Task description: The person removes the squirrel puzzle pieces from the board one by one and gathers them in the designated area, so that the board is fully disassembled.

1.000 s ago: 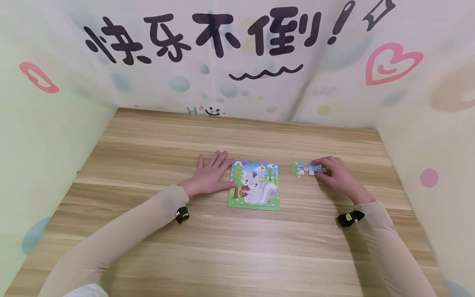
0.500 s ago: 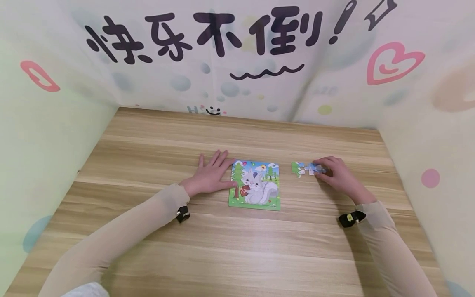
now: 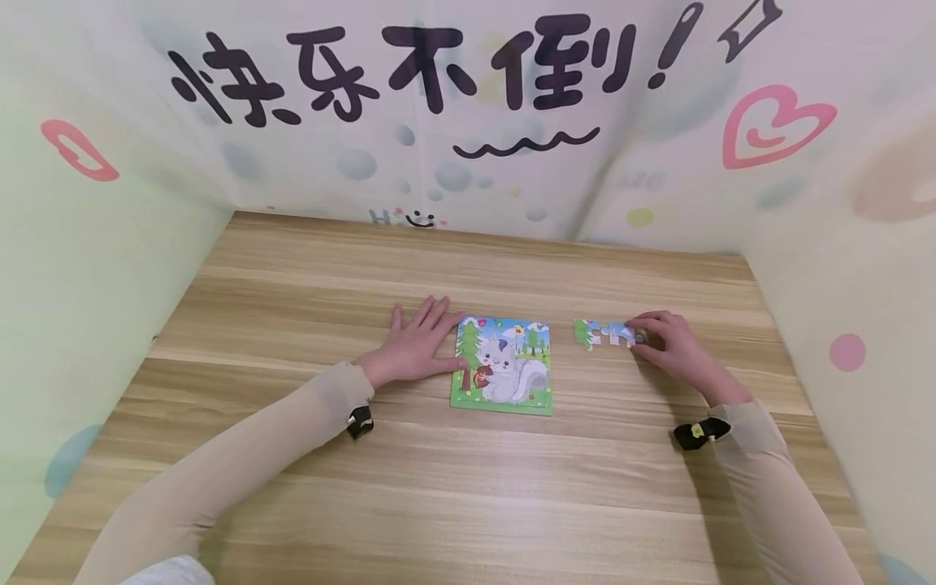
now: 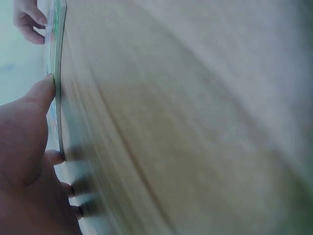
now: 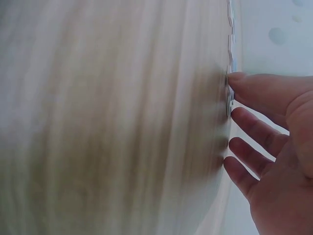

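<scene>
A square squirrel jigsaw puzzle lies flat on the wooden table. My left hand rests palm down at its left side with fingers spread; the thumb touches the puzzle's edge in the left wrist view. To the right lies a short row of loose jigsaw pieces, a green-tree piece on the left and a blue-and-white piece beside it. My right hand pinches the row's right end between thumb and index finger, partly hiding it. In the right wrist view, the other fingertips touch the table.
Behind the table hangs a white printed backdrop with large black characters. Similar pale side panels border the left and right. A black wrist strap sits at the right sleeve.
My right hand has slid slightly right, so more of the blue-and-white piece shows. My left hand and the squirrel puzzle have stayed put.
</scene>
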A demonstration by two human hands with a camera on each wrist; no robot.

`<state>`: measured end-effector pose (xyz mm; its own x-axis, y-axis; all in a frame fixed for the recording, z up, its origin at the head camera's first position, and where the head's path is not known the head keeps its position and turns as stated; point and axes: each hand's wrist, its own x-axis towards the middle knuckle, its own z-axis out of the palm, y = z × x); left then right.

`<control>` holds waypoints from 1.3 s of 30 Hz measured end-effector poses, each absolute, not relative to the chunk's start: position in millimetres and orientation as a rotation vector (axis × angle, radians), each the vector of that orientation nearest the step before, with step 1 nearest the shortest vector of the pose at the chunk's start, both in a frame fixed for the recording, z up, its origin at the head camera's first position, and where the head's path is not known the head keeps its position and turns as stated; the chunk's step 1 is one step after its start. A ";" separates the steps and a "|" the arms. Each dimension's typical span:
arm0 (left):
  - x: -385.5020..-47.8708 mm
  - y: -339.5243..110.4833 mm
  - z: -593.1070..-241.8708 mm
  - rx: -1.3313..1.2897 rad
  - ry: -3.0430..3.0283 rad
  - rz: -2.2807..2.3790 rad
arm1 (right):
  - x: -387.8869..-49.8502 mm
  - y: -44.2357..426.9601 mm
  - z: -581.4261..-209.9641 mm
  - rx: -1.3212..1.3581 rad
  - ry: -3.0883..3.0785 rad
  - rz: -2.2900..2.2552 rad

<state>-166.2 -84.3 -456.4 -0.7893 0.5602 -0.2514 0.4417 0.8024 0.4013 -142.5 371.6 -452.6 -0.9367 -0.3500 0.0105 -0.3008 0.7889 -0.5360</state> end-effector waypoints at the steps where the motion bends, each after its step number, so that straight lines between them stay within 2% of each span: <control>1: -166.2 -84.4 -456.5 0.759 2.630 0.461 | -142.4 371.7 -452.1 -0.513 2.879 -0.841; 30: -165.3 -83.8 -453.9 0.751 2.629 0.471 | -141.5 368.4 -447.2 -0.423 2.834 -0.853; 39: -165.8 -83.7 -455.5 0.752 2.632 0.465 | -137.5 349.5 -439.6 -0.572 2.932 -0.919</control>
